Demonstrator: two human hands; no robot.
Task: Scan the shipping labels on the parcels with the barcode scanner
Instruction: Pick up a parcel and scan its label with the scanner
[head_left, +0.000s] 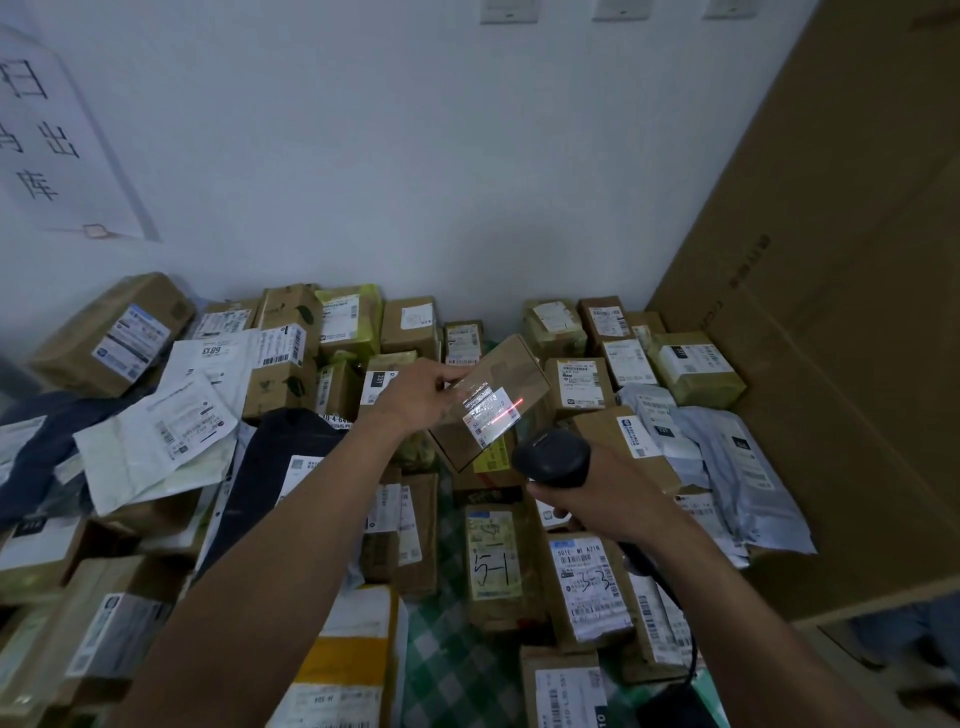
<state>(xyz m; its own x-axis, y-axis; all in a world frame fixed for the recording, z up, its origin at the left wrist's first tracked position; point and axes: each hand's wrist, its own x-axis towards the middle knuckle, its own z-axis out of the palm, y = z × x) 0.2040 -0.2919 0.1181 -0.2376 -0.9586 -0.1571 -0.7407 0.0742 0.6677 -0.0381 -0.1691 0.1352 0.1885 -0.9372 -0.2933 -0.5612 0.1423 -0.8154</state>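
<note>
My left hand (420, 395) grips a small brown cardboard parcel (511, 371) by its left side and holds it tilted above the pile. A white shipping label (491, 411) faces me on the parcel, and a red scan line crosses the label's right part. My right hand (605, 501) holds the black barcode scanner (553, 457) by its handle just below the parcel, its head pointing up at the label. The scanner's cable (675, 613) runs down along my right forearm.
Many labelled parcels cover the surface: brown boxes (111, 332), white mailer bags (156, 441) at left, grey bags (737, 467) at right, boxes marked "5-1" (493, 561) and "5-3" (592, 582) near me. A tall cardboard carton (831, 312) walls the right side. A white wall stands behind.
</note>
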